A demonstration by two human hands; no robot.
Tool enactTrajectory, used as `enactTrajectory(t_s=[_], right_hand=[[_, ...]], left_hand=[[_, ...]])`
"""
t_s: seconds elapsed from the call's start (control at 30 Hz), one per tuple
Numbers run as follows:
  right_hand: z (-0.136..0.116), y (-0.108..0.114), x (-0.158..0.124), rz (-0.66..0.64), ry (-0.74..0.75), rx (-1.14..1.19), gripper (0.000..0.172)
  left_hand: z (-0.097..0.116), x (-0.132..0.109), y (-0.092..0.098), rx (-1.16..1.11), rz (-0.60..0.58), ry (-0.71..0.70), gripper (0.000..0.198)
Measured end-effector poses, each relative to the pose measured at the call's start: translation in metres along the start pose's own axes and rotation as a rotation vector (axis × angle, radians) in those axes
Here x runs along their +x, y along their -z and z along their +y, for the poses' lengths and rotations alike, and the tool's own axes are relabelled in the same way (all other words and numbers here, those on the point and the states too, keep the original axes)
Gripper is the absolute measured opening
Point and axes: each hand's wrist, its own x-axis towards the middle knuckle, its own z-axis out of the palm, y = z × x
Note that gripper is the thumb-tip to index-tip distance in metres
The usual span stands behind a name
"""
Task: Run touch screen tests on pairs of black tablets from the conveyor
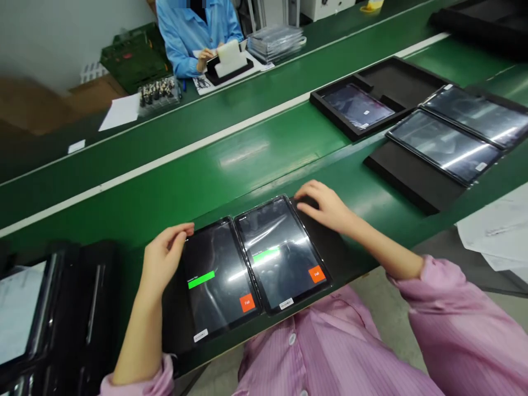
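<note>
Two black tablets lie side by side on a black mat [330, 250] at the near edge of the green bench. The left tablet [218, 280] shows a green bar and an orange button; so does the right tablet [282, 253]. My left hand [163, 258] curls its fingers over the left tablet's upper left edge and holds it. My right hand [325, 206] rests with fingers spread on the mat at the right tablet's top right corner, touching its edge.
A green conveyor belt [231, 159] runs across the middle. Black trays [412, 176] with more tablets [447, 146] sit at the right. Stacked dark trays [61, 308] stand at the left. A person in blue [193, 33] works across the belt. Papers [499, 231] lie far right.
</note>
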Motion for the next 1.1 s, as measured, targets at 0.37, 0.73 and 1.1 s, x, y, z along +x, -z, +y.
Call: enactTrajectory(t_s=[0.37, 0.73, 1.1], right_hand=[[-0.007, -0.030, -0.076, 0.028, 0.179, -0.031, 0.056], [-0.005, -0.030, -0.084, -0.061, 0.170, -0.093, 0.057], [-0.002, -0.025, -0.082, -0.009, 0.190, 0.000, 0.050]], left_hand=[[0.015, -0.120, -0.045, 0.210, 0.095, -0.375, 0.032], [0.006, -0.124, -0.026, 0.188, -0.122, -0.235, 0.054], [0.019, 0.006, -0.044, 0.250, -0.480, -0.264, 0.049]])
